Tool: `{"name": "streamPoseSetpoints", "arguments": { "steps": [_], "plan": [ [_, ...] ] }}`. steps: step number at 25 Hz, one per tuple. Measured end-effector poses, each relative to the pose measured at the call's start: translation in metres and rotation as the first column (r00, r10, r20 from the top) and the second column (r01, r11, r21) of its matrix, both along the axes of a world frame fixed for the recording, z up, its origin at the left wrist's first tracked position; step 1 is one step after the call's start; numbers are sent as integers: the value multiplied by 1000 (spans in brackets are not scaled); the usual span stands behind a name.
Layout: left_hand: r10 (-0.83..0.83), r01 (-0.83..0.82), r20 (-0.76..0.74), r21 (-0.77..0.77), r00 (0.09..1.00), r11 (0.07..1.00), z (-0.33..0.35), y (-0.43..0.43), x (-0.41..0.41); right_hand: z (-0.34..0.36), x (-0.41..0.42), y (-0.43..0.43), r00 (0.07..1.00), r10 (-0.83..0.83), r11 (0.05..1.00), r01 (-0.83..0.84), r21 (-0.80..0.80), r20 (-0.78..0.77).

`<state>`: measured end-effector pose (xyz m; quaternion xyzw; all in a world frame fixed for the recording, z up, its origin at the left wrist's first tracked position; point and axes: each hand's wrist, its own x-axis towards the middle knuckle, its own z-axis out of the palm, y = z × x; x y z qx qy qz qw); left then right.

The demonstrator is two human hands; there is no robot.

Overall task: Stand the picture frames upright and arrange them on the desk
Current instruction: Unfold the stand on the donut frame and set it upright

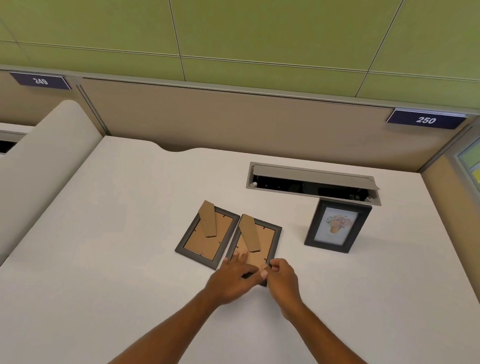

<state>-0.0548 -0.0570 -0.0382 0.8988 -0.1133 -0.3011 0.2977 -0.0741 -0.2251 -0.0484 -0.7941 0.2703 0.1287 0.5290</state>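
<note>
A: From the head view, where are the picture frames?

B: Two lie face down on the pale table (118,259), side by side near its middle, cardboard backs up, each with its easel leg folded against the back. The left face-down frame (207,234) is just beside the right face-down frame (255,242); I cannot tell whether their edges touch. A third, the upright frame (338,226), stands at about 2 o'clock from them, showing a flower print, just in front of the open cable tray (312,183).

A: And the hands?

B: Both are on the near end of the right face-down frame. The left hand (233,279) lies spread across its back and bottom edge, fingers (239,258) wide and flat. The right hand (282,278) pinches the frame's bottom right corner, fingers narrow and curled.

A: Anything behind?

B: A partition bearing the number plate 250 (425,119) at 1 o'clock.
</note>
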Motion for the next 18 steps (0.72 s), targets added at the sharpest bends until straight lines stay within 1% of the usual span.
{"name": "streamPoseSetpoints", "arguments": {
  "steps": [3,5,7,9,12,16,18],
  "plan": [
    [-12,12,-6,-11,1000,1000,0,-4,-1,0,4,-4,1000,-27,998,28,-57,9],
    [2,-2,55,-4,998,1000,-4,0,-1,-1,6,-6,1000,-23,995,24,-96,9],
    [101,-100,147,-16,984,995,-12,7,-3,-2,8,-7,1000,-15,992,15,-124,5],
    [183,-184,197,-16,963,983,-19,13,-7,-3,9,-4,1000,-14,990,13,-138,-6],
    [183,-185,184,-9,966,983,-23,9,-12,-5,9,0,999,-42,990,39,-138,-21],
    [309,-301,116,-75,944,950,-21,-2,-17,-6,10,3,995,-95,986,90,-143,-27],
    [335,-328,79,-90,939,940,-21,-3,-18,-5,11,3,992,-120,985,114,-132,-36]
  ]
}}
